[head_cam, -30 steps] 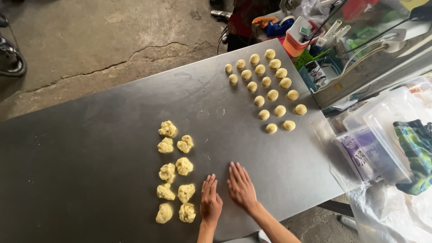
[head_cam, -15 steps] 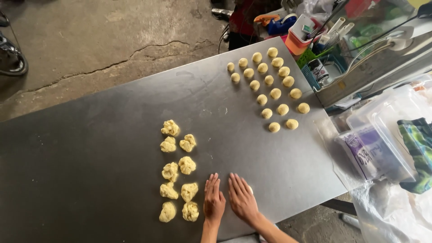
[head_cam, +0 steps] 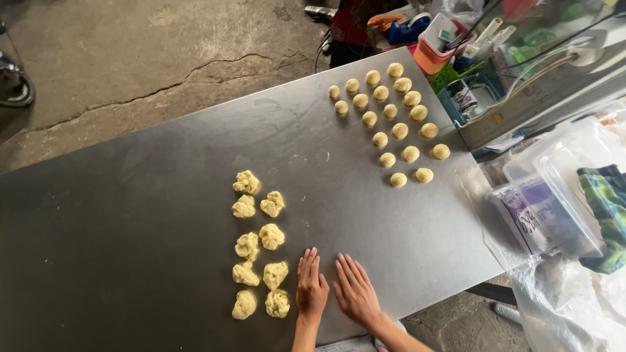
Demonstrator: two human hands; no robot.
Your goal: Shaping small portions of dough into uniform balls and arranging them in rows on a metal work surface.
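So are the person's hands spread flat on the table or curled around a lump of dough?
Spread flat. Both the left hand and right hand lie palm-down, fingers straight, on the bare metal table, beside the rough dough lumps, holding none.

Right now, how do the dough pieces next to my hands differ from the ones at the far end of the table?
The near dough pieces are rough, lumpy and irregular; the far dough balls are smooth and round. The near pieces look larger, the far balls smaller. The near ones form two columns beside the left hand, about nine in all; the far ones lie in slanted rows and are more numerous. Both groups are pale yellow and rest on the same metal table.
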